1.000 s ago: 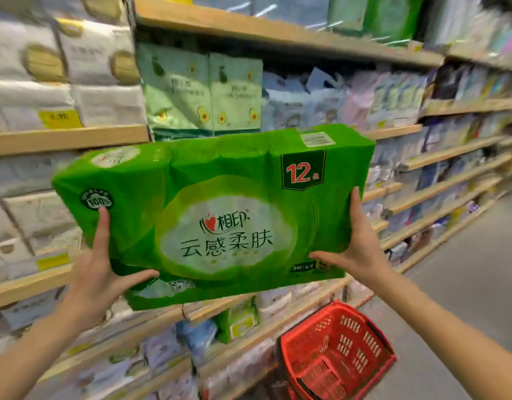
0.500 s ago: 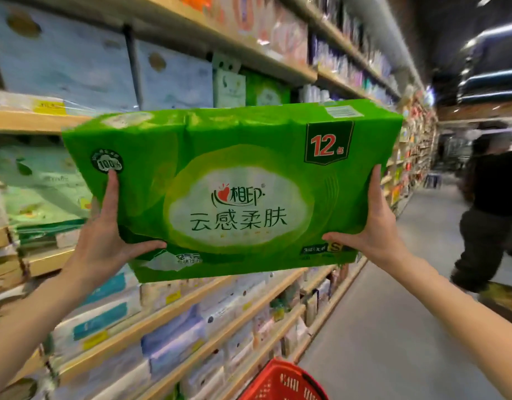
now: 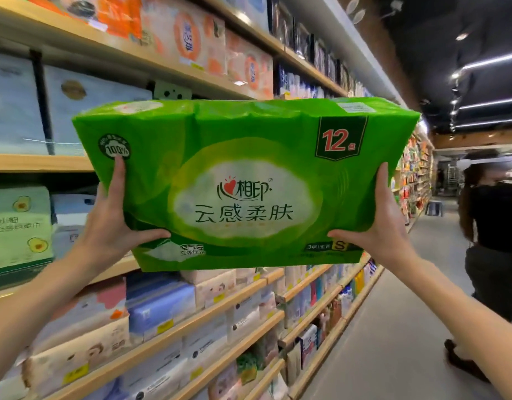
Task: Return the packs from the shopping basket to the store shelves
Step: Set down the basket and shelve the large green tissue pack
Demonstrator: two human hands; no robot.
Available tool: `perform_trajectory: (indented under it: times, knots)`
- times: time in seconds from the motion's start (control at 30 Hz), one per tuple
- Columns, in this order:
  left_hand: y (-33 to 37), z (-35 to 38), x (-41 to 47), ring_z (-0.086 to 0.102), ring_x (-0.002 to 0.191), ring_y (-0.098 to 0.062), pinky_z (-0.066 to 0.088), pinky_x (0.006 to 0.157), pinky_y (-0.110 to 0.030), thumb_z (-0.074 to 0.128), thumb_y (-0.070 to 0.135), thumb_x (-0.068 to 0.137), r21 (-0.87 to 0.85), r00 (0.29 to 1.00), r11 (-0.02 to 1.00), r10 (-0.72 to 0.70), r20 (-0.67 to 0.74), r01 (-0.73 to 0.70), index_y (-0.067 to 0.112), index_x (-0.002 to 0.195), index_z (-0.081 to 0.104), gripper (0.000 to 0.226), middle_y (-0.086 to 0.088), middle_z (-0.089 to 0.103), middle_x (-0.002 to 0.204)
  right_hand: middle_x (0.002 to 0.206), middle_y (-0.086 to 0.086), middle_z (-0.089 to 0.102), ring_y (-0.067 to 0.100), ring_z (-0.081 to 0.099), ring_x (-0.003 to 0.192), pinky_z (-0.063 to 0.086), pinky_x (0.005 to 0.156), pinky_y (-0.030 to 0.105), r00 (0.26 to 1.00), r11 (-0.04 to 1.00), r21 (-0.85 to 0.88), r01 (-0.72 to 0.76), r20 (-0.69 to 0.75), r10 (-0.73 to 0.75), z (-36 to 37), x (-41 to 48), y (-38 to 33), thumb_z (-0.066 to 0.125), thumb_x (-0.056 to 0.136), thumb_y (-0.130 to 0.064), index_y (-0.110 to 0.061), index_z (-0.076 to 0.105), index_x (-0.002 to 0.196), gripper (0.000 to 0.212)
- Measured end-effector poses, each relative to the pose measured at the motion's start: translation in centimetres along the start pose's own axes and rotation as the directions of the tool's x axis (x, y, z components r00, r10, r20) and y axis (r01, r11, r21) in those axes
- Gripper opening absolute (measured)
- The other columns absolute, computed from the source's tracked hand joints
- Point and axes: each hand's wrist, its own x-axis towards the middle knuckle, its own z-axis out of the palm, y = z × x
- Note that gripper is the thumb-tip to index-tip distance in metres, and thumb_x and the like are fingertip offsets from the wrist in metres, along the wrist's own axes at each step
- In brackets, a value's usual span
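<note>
Raised since the earlier frame, the green tissue pack (image 3: 243, 186) now sits level with an upper shelf (image 3: 38, 163), and the red basket has dropped out of view. Left hand (image 3: 110, 226) and right hand (image 3: 384, 229) clamp the pack's two ends, thumbs under its lower front edge, fingers (image 3: 119, 180) spread up the face. The pack is held in the air, clear of every shelf. To place it well, keep it level, pick a gap among the stocked packs, and slide it in long edge first before releasing.
</note>
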Motion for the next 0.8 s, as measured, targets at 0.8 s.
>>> perform_trajectory:
  times: [0.8]
  knots:
    - [-4.1,24.3,14.7,0.035,0.129,-0.042,0.032,0.104,-0.059,0.088,0.022,0.049,0.083,0.997,0.994,-0.072,-0.028,0.074,0.068,0.121,-0.023,0.14,-0.026,0.029,0.144,0.142,0.024,0.033,0.034,0.037,0.127,0.034,0.101,0.044,0.997,0.994,0.096,0.053,-0.055,-0.048,14.0,15.2,25.6,0.08,0.053,-0.038,-0.066,-0.03,0.118,0.131]
